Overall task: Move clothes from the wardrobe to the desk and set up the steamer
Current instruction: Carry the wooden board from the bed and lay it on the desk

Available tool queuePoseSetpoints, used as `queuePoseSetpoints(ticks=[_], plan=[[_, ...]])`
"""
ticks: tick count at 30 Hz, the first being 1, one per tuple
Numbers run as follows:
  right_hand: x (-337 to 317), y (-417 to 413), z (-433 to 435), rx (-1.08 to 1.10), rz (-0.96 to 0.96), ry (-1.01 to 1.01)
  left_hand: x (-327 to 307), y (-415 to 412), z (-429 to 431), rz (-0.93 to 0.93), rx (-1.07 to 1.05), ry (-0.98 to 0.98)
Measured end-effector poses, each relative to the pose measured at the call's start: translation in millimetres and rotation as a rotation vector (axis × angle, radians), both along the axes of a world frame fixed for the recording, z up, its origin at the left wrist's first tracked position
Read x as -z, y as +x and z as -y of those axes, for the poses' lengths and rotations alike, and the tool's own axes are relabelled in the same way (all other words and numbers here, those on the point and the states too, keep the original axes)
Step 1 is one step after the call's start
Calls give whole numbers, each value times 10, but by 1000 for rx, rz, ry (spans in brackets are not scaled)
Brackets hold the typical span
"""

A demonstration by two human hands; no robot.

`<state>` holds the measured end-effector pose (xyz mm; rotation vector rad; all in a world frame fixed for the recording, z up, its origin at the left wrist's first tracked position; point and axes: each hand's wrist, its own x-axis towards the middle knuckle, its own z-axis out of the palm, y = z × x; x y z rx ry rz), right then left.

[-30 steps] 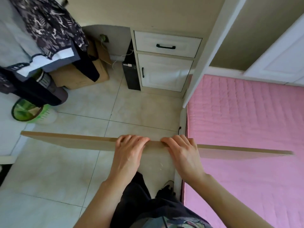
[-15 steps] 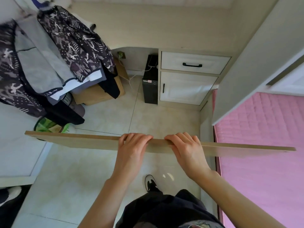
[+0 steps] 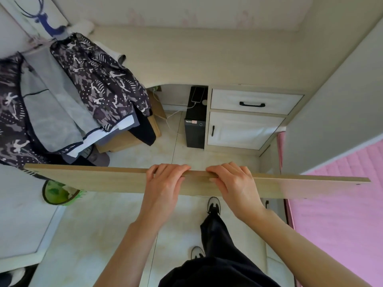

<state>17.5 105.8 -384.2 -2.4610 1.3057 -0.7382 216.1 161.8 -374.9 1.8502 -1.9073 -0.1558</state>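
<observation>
A long wooden board [image 3: 93, 179] is held level across the view in front of me. My left hand [image 3: 163, 187] grips its far edge near the middle, fingers curled over the top. My right hand [image 3: 234, 185] grips the same edge just to the right. Dark patterned clothes [image 3: 99, 83] and a grey garment [image 3: 51, 108] hang at the left, beside the beige desk [image 3: 207, 59] ahead. No steamer shows.
Under the desk stand a black computer tower [image 3: 195, 131], a white drawer [image 3: 252, 101] and a cupboard door [image 3: 240, 129]. A cardboard box [image 3: 126, 139] and a green basket [image 3: 58, 193] sit on the tiled floor. A pink bed [image 3: 342, 214] lies right, a wardrobe panel [image 3: 335, 112] above it.
The view has risen and drawn closer to the desk, so its top and the hanging clothes show more fully. Both hands keep the same hold on the board.
</observation>
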Motion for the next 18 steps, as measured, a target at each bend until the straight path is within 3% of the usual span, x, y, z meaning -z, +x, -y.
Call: queuePoseSetpoints(ticks=[18], plan=[[-229, 239, 2621, 24, 66, -29, -221, 224, 2604, -19, -13, -113]])
